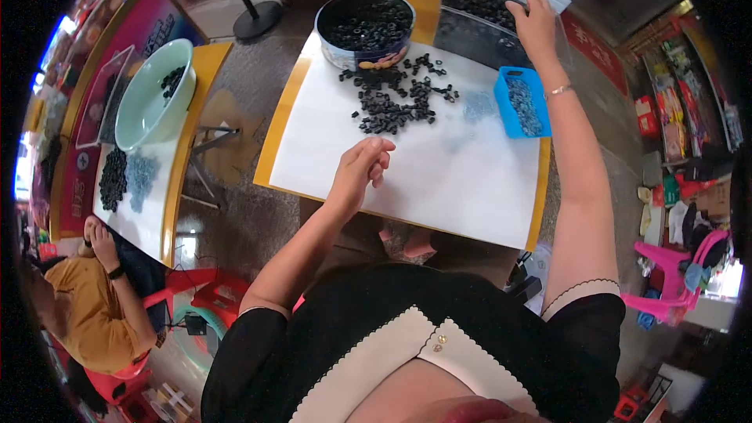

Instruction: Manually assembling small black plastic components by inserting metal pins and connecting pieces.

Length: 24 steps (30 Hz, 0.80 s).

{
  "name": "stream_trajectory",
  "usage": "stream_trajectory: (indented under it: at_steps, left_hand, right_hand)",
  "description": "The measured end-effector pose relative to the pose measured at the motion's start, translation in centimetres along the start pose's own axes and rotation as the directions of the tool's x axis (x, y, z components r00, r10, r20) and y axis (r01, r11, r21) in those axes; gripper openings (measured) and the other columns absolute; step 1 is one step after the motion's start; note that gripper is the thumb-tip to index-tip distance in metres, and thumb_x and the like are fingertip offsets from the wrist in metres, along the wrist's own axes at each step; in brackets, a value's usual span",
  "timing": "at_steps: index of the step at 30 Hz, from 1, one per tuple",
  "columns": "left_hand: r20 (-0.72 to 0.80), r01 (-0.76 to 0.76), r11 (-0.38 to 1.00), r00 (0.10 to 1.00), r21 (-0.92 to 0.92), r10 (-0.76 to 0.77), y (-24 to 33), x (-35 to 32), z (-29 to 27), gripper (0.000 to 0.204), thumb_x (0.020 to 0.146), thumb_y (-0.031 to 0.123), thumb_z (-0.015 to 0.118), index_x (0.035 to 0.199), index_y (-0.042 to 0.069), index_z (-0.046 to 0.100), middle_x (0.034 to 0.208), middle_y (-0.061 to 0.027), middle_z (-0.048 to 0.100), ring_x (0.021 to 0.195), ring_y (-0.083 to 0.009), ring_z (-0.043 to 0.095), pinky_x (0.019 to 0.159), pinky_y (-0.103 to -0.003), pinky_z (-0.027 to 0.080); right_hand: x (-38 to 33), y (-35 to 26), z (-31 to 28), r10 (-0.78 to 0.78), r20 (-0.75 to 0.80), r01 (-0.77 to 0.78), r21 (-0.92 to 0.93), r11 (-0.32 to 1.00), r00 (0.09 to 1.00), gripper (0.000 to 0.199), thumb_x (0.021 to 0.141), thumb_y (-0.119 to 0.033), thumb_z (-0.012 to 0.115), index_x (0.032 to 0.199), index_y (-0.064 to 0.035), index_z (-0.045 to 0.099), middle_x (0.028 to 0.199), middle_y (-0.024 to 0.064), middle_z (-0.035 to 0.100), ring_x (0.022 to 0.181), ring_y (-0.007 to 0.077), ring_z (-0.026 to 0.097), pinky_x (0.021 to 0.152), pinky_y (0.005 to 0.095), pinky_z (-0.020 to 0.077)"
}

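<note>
Small black ring-like pieces (395,106) lie in a loose heap on the white tabletop (368,176). Just in front of that heap is my left hand (362,168), its fingers curled in, and whether it holds a piece is hidden. My right hand (537,30) reaches to the far right, over the rim of a clear bin (478,37) holding many black pieces. Its thumb and fingers are apart, with nothing visible between them. Below my right wrist stands a blue tray (507,119) of small bluish clear pieces (525,106).
A round tin (329,53) full of black pieces stands at the table's far side. Bluish pieces (478,106) are scattered left of the tray. On a second table at left sit a green basin (129,129) and two piles; a seated person (98,305) is beside it.
</note>
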<state>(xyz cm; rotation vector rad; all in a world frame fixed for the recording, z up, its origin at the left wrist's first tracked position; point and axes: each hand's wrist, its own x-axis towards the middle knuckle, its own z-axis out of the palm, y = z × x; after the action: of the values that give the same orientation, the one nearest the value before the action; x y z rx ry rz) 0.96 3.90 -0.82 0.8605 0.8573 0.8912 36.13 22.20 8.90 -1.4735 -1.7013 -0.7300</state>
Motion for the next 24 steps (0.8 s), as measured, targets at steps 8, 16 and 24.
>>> stream_trajectory:
  at_steps: [8,16,24]
  left_hand:
    - [-0.144,-0.221,0.927,0.951,0.304,0.274,-1.8,2.3,-3.4,0.024,0.092,0.024,0.054,0.095,0.001,0.061,0.073,0.0015,0.053,0.066,-0.0049,0.046,0.060,-0.020,0.040]
    - [-0.069,-0.288,0.897,0.942,0.335,0.328,-2.2,2.6,-3.5,0.017,0.090,0.016,0.057,0.091,-0.001,0.060,0.069,0.0027,0.051,0.067,-0.0045,0.045,0.061,-0.020,0.039]
    - [-0.067,-0.278,0.891,0.944,0.359,0.322,-2.5,2.6,-3.6,0.017,0.089,0.015,0.057,0.091,-0.002,0.060,0.071,0.0021,0.052,0.068,-0.0055,0.045,0.062,-0.021,0.040]
  right_hand:
    - [-4.2,-16.0,3.3,-0.129,0.378,-0.104,0.538,0.836,0.917,0.011,0.078,-0.015,0.059,0.083,-0.0081,0.067,0.082,0.0081,0.062,0.084,0.0299,0.055,0.076,0.0412,0.0441]
    - [-1.2,-18.3,11.8,-0.210,0.799,0.059,0.214,0.975,0.563,0.025,0.073,-0.012,0.064,0.098,-0.0107,0.067,0.095,0.0124,0.066,0.094,0.0311,0.060,0.082,0.0415,0.0484]
    - [-1.1,-17.6,13.3,-0.217,0.712,-0.202,0.453,0.868,0.668,0.024,0.074,-0.008,0.067,0.098,-0.0100,0.067,0.090,0.0119,0.067,0.087,0.0264,0.063,0.078,0.0369,0.0497]
